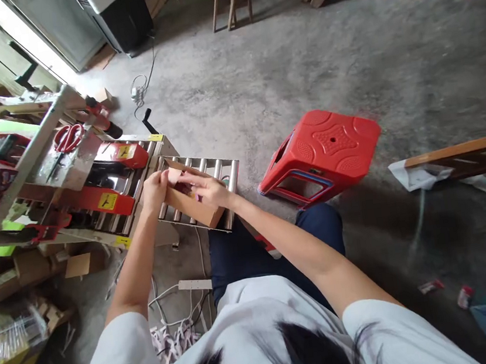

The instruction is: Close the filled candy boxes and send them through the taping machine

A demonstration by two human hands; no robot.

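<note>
A small brown cardboard box (196,207) lies open on the metal rollers at the end of a roller conveyor (233,177). My left hand (155,191) is closed on the box's far-left end, at a flap. Over the box's opening is my right hand (209,191), its fingers reaching inside toward that same end and bent together. Something with pink and purple colours shows under the right fingers, mostly hidden. Whatever those fingers grip is too small and covered to make out.
Left of the box stands a taping machine with red guides (107,200) and red-handled scissors (68,138) on top. A red plastic stool (333,141) is at the right. Cables and a power strip (195,285) lie on the floor below. Cardboard boxes (35,263) sit lower left.
</note>
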